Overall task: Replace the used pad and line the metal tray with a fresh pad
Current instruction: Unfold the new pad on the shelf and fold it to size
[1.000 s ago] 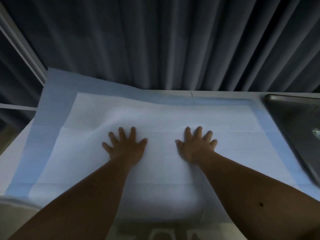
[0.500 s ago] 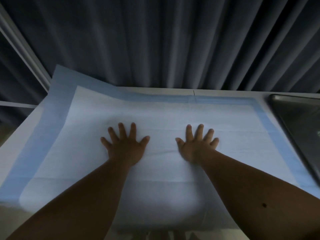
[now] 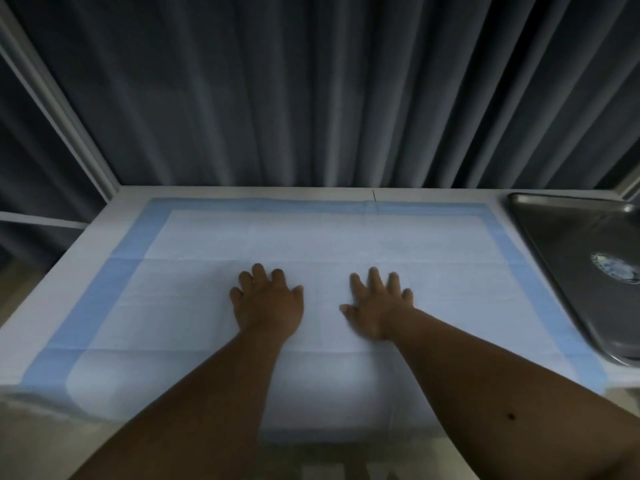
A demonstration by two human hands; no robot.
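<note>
A white pad with a blue border [image 3: 311, 237] lies spread flat across the white table top. My left hand [image 3: 266, 303] presses palm down on the pad's middle, fingers spread. A short way to its right, my right hand [image 3: 379, 306] lies flat on the pad too, fingers straight. A metal tray [image 3: 568, 244] sits at the table's right end, beside the pad's right border. A small round shiny patch [image 3: 614, 267] shows on the tray's floor.
Dark grey curtains [image 3: 311, 91] hang right behind the table's far edge. A white frame rail [image 3: 59, 109] slants down at the left. The pad's near edge hangs over the table's front edge [image 3: 52, 403].
The pad's raised far left corner has dropped and now lies flat on the table. Both hands stay pressed on the pad's middle, a little closer together.
</note>
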